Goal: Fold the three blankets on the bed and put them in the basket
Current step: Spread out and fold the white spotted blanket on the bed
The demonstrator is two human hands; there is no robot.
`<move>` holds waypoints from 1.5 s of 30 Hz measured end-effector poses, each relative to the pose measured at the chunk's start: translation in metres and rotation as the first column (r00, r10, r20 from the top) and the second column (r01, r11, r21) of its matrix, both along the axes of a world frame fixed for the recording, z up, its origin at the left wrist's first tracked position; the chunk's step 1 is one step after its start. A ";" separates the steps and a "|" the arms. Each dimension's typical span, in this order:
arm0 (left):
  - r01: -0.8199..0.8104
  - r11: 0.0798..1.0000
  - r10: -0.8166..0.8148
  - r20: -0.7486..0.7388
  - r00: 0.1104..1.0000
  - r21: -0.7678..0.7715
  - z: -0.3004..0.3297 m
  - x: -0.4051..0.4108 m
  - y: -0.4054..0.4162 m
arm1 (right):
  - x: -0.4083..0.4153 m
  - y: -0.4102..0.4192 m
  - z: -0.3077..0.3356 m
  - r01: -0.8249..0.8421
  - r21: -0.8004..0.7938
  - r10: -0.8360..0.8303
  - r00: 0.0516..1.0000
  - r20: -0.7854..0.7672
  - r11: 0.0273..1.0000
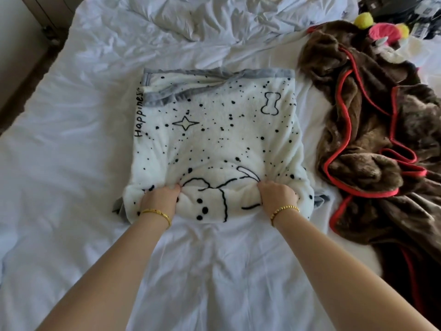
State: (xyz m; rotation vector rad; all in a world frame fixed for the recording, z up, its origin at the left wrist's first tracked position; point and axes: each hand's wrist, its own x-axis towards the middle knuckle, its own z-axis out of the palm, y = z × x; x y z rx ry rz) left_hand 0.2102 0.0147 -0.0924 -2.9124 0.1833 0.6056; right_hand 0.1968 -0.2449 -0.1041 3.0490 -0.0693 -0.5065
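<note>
The white blanket lay on the bed, folded into a rough square. It was a thick, fleecy thing, cream-white and scattered with black dots, with a four-pointed star outlined in black near its middle, a bone outline toward its far right corner and the word "Happiness" running up its left edge. A grey trim ran along its far edge, with a second band of trim folded diagonally across the far left corner, and bits of grey stuck out beneath its two near corners.

I had both hands on the blanket's near edge, which was bunched into a fat roll. My left hand gripped the roll toward the blanket's left side, fingers curled down into the fleece. My right hand gripped it toward the right side in the same way, fingers buried in the pile. Each wrist wore a gold bracelet.

Just right of the white blanket, a brown blanket with red piping lay in a crumpled heap, unfolded. Beyond the heap, at its far end, sat some plush toys in yellow and pink. Beyond the white blanket's far edge lay a rumpled white duvet.
</note>
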 end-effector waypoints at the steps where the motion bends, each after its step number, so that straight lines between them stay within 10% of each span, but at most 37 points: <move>1: -0.021 1.000 0.020 -0.042 0.999 -0.017 0.007 -0.004 0.000 | -0.009 0.003 0.007 0.013 -0.005 -0.013 1.000 -0.023 1.000; 8: 0.139 0.988 -0.099 -0.413 0.905 0.069 0.067 -0.092 0.033 | -0.124 0.049 0.053 0.012 -0.047 -0.032 0.899 -0.436 0.999; 17: 0.360 0.931 -0.152 -0.830 0.537 0.063 0.111 -0.151 0.045 | -0.195 0.072 0.088 -0.054 -0.095 -0.048 0.571 -0.820 0.994; 20: 0.139 0.983 -0.184 -0.671 0.718 -0.121 0.100 -0.138 0.039 | -0.180 0.074 0.089 0.083 0.055 -0.001 0.569 -0.822 0.995; 24: 0.133 0.973 -0.192 -0.336 0.922 -0.191 0.078 -0.101 0.024 | -0.133 0.074 0.085 0.247 0.348 -0.055 0.877 -0.477 0.904; 28: 0.132 0.971 -0.170 -0.181 0.969 -0.201 0.051 -0.060 0.009 | -0.082 0.074 0.064 0.051 0.446 0.002 0.993 -0.116 0.894; 38: 0.140 0.986 -0.137 0.034 0.990 -0.092 0.002 0.044 0.020 | 0.023 0.078 0.017 -0.411 0.287 0.421 0.907 0.031 0.865; 42: -0.177 0.979 0.187 0.096 0.978 -0.103 0.010 0.084 0.035 | 0.068 0.071 0.020 -0.164 0.245 0.153 0.986 0.062 0.956; 45: 0.037 0.990 -0.008 0.215 0.977 -0.133 0.003 0.067 0.029 | 0.069 0.072 0.017 -0.211 0.104 0.187 0.961 0.202 0.972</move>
